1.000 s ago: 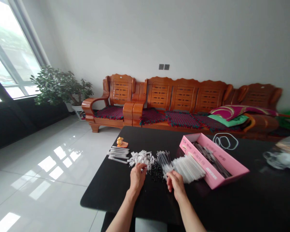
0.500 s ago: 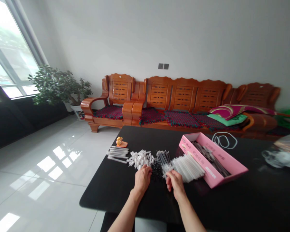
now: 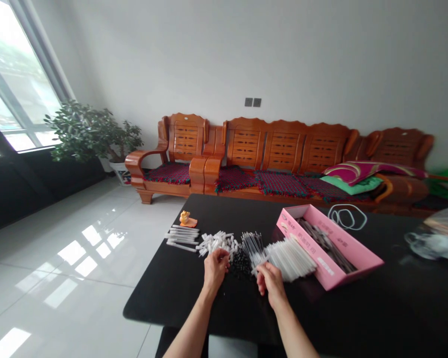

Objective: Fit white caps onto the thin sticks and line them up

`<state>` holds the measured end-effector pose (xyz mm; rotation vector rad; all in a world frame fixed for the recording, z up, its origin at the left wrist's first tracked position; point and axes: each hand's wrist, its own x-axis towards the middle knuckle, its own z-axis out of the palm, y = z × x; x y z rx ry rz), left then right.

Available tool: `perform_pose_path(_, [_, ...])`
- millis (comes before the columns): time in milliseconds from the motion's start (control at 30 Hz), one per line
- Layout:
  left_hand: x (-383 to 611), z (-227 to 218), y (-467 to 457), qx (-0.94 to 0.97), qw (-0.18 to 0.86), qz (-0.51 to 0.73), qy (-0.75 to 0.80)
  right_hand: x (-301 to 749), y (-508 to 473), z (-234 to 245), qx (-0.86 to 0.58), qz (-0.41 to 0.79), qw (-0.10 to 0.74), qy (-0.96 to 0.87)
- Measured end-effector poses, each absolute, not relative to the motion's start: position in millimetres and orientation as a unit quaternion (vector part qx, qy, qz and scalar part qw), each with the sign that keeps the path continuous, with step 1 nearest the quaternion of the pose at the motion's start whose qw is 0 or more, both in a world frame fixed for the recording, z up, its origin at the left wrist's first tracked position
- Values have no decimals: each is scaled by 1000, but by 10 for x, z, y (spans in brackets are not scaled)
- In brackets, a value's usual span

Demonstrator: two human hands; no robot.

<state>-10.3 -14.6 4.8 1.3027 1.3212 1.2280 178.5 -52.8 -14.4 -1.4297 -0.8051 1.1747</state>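
Observation:
My left hand [image 3: 215,271] is closed in a pinch at the near edge of a heap of short white plastic pieces [image 3: 217,242]; what its fingertips hold, if anything, is too small to make out. A pile of small black pieces [image 3: 241,266] lies just right of it. My right hand [image 3: 271,283] is closed on a whitish tube [image 3: 255,270] that points left from its fingertips. Behind that hand are a bundle of thin pen refills [image 3: 252,244] and a stack of translucent white tubes [image 3: 293,259].
A pink box [image 3: 324,258] with dark sticks inside stands at the right of the black table [image 3: 164,293]. Several finished-looking white sticks [image 3: 182,236] lie left, beside an orange figurine [image 3: 185,218]. White loops [image 3: 348,216] and a plastic bag [image 3: 438,238] are farther right.
My left hand has shifted slightly left, and its fingers have turned up toward the white pieces. My right hand stays in the same place with the tube.

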Motion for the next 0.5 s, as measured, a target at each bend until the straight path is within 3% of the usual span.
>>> perform_pose_path(367, [-109,61,-132,358,617,554,429,1780,-527,-80,-589,503,550,-311])
perform_pose_path(500, [-119,92,-139,372,600,561,432,1782,-534,-49,-587,503,559,-301])
